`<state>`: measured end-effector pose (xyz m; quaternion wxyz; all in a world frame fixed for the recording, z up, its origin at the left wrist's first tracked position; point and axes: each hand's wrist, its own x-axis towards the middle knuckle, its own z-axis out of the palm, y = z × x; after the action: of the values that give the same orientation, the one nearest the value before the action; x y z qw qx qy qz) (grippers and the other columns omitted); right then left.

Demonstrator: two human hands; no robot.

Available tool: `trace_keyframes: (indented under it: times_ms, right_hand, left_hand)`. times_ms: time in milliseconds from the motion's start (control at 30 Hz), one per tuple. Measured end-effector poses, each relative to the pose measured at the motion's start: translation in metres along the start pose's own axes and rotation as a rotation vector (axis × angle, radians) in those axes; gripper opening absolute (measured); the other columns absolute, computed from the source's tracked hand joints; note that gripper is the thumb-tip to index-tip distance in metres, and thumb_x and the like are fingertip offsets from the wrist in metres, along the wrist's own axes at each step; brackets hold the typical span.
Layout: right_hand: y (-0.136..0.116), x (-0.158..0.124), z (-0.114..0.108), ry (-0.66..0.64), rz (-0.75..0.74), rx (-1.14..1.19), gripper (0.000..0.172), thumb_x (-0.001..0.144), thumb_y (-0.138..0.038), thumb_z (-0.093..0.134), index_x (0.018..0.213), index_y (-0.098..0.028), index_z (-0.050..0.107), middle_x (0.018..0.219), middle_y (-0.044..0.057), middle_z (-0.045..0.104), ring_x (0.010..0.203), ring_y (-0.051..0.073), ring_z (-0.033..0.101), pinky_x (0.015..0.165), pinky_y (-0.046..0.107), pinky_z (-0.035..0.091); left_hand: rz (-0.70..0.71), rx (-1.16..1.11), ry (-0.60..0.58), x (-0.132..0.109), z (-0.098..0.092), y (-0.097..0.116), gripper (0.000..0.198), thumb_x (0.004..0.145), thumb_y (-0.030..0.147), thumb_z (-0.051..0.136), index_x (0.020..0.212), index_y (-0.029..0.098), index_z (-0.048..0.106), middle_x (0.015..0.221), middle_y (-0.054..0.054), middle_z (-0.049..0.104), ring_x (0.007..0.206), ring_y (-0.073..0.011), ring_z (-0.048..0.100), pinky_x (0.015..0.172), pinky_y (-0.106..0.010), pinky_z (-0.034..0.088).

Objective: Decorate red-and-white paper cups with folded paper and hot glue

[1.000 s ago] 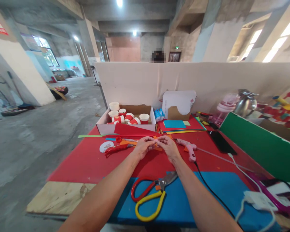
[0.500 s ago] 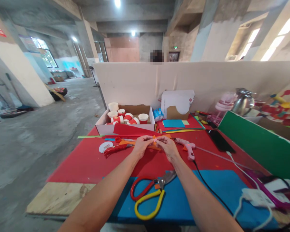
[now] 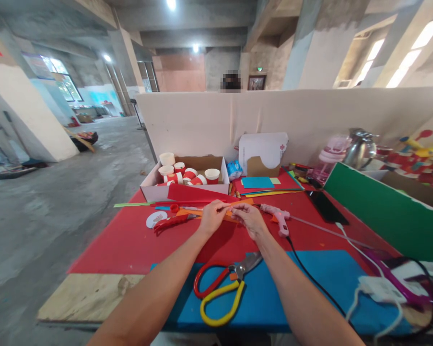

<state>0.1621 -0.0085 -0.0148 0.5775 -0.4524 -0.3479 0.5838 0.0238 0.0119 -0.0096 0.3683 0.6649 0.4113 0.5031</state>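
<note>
My left hand (image 3: 213, 216) and my right hand (image 3: 249, 218) meet above the red table sheet, fingertips pinched together and nearly touching. Whatever lies between them is too small to make out. Orange paper (image 3: 189, 212) lies beneath and beside the fingers. Just right of my right hand rests a pink glue gun (image 3: 279, 218) with its red light lit. Red-handled pliers (image 3: 171, 223) lie left of my left hand. Nearer to me, large scissors (image 3: 222, 302) with one red and one yellow handle lie on blue sheet (image 3: 317, 278), partly under my right forearm.
A white box (image 3: 184, 193) holds several red-and-white paper cups. Coloured paper (image 3: 258, 182) is stacked behind my hands. To the right are a phone (image 3: 326, 207) on a white cable, a green-sided box (image 3: 375, 216) and a power strip (image 3: 382, 290). A pale partition (image 3: 198, 120) borders the back.
My fingertips have shifted slightly against each other, and the small orange and pink bit between them shows less. The view has moved a little; the tools stay where they lay.
</note>
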Motion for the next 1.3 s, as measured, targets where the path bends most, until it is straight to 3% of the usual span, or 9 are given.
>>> trace_keyframes:
  times_ms: [167,300,433,633,767,933,1100,1200,1300]
  right_hand:
    - [0.000,0.000,-0.001,0.001,0.054,0.043,0.020,0.051,-0.015,0.078,0.068,-0.017,0.067,0.063,-0.002,0.068,0.055,0.009,0.062,0.061,0.022,0.054]
    - [-0.001,0.000,0.000,-0.004,0.073,0.087,0.020,0.050,-0.014,0.078,0.067,-0.017,0.068,0.064,-0.001,0.069,0.057,0.011,0.064,0.064,0.024,0.056]
    - [-0.001,0.000,-0.001,-0.016,0.091,0.139,0.019,0.050,-0.012,0.079,0.066,-0.016,0.068,0.064,0.000,0.070,0.060,0.012,0.065,0.065,0.024,0.056]
    - [0.001,0.003,-0.004,-0.087,0.111,0.206,0.018,0.053,-0.012,0.080,0.066,-0.015,0.068,0.066,0.001,0.070,0.062,0.012,0.065,0.069,0.026,0.056]
    - [0.000,0.003,-0.004,-0.107,0.108,0.229,0.017,0.056,-0.020,0.081,0.064,-0.014,0.067,0.061,0.001,0.068,0.060,0.012,0.064,0.069,0.027,0.056]
    - [-0.002,0.000,-0.005,-0.104,0.105,0.186,0.028,0.046,-0.022,0.086,0.065,-0.015,0.067,0.065,-0.001,0.069,0.062,0.011,0.065,0.065,0.022,0.055]
    - [-0.005,-0.002,0.000,-0.040,0.031,0.177,0.031,0.046,-0.023,0.086,0.068,-0.016,0.066,0.063,-0.002,0.068,0.061,0.010,0.065,0.068,0.022,0.054]
    - [-0.006,-0.003,0.002,-0.030,-0.016,0.145,0.030,0.047,-0.026,0.085,0.069,-0.016,0.067,0.064,-0.001,0.068,0.060,0.010,0.064,0.069,0.024,0.053]
    - [-0.006,-0.004,0.004,-0.016,-0.061,0.121,0.029,0.048,-0.027,0.084,0.069,-0.016,0.067,0.066,-0.001,0.069,0.061,0.010,0.064,0.068,0.024,0.052]
  left_hand:
    - [0.152,0.192,-0.129,-0.003,-0.003,0.001,0.022,0.082,0.013,0.052,0.083,0.022,0.072,0.077,-0.006,0.060,0.078,-0.0182,0.054,0.077,-0.025,0.041]
    - [0.266,0.309,-0.166,-0.006,-0.003,-0.002,0.028,0.083,0.010,0.046,0.090,0.021,0.070,0.079,-0.007,0.057,0.080,-0.0191,0.052,0.077,-0.026,0.041]
    - [0.336,0.367,-0.158,-0.008,-0.001,-0.003,0.024,0.085,0.011,0.047,0.093,0.021,0.068,0.082,-0.007,0.057,0.082,-0.0193,0.051,0.080,-0.028,0.041]
    - [0.494,0.794,-0.242,-0.008,-0.003,0.003,0.022,0.090,0.014,0.041,0.096,0.014,0.062,0.090,-0.008,0.058,0.087,-0.0198,0.052,0.080,-0.032,0.046]
    - [0.548,0.900,-0.273,-0.008,-0.004,0.005,0.022,0.091,0.015,0.039,0.091,0.012,0.061,0.090,-0.009,0.059,0.086,-0.0195,0.053,0.080,-0.032,0.047]
    - [0.451,0.650,-0.236,-0.006,-0.003,-0.001,0.027,0.090,0.012,0.038,0.098,0.015,0.063,0.090,-0.008,0.062,0.087,-0.0175,0.056,0.080,-0.030,0.048]
    - [0.127,0.203,-0.057,0.001,-0.004,-0.009,0.025,0.087,0.020,0.044,0.099,0.015,0.065,0.090,-0.007,0.067,0.080,-0.0160,0.061,0.078,-0.029,0.048]
    - [-0.062,-0.040,-0.105,0.002,-0.004,-0.008,0.028,0.087,0.031,0.045,0.092,0.012,0.066,0.079,-0.006,0.067,0.071,-0.0155,0.061,0.070,-0.027,0.048]
    - [-0.122,-0.156,-0.166,0.000,-0.001,-0.004,0.027,0.079,0.037,0.056,0.087,0.013,0.066,0.081,-0.006,0.068,0.074,-0.0157,0.061,0.070,-0.026,0.047]
